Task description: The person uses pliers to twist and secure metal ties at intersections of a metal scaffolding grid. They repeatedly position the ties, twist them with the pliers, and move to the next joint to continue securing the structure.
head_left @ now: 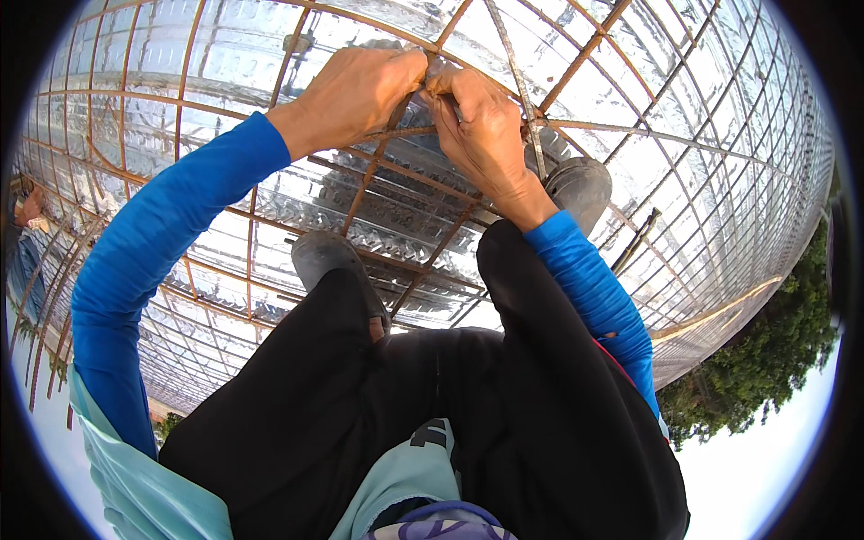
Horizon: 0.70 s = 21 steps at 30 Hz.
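Observation:
My left hand (355, 97) and my right hand (481, 130) meet fingertip to fingertip over the rusty rebar mesh (364, 184), close to where bars cross. Both are closed, with thumbs and fingers pinched together. Whatever lies between the fingertips is hidden or too small to name. Below the hands, a rusty bar slants down toward my left shoe (328, 252). A greyer ribbed bar (510, 45) passes just right of my right hand, near my right shoe (580, 191).
Shiny ribbed metal sheeting (225, 72) lies under the mesh. A small grey block (297, 42) sits by a bar at the upper left. Another person's hand (31, 205) shows at the left edge, above protruding bar ends (40, 351). Trees (751, 378) stand beyond the right edge.

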{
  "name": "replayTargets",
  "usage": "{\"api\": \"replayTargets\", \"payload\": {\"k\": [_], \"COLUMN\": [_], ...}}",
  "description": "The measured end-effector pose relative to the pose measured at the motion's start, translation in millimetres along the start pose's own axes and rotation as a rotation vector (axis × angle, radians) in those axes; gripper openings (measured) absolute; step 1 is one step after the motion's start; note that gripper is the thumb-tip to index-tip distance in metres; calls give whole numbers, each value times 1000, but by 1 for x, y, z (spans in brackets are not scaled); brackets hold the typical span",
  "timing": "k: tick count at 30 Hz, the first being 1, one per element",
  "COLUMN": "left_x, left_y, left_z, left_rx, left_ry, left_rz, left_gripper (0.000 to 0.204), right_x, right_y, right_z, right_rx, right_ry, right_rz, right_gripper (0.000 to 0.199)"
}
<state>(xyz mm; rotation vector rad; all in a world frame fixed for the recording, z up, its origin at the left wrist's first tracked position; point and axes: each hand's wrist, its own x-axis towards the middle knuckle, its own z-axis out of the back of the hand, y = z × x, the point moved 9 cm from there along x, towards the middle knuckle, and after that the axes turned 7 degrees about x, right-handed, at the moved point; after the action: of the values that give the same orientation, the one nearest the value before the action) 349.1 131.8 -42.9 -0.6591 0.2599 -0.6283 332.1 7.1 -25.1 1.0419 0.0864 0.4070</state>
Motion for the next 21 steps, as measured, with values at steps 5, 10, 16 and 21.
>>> {"api": "replayTargets", "payload": {"k": [5,10,16,21], "left_x": [6,1,3,14], "left_y": [6,14,26,22], "left_z": [2,1,-9,-5], "left_rx": [-184,-322,-291,-199], "left_ry": [81,36,85,105], "left_rz": [103,134,164,163], "left_gripper": [11,10,8,8], "right_x": [-2,-5,-1,1], "right_y": [9,9,7,9], "right_z": [-2,-5,-4,-3], "right_rx": [3,-1,32,51], "right_ry": [-14,-48,-76,-96], "right_rz": [-11,-42,-149,-139], "right_gripper": [15,15,12,12]}}
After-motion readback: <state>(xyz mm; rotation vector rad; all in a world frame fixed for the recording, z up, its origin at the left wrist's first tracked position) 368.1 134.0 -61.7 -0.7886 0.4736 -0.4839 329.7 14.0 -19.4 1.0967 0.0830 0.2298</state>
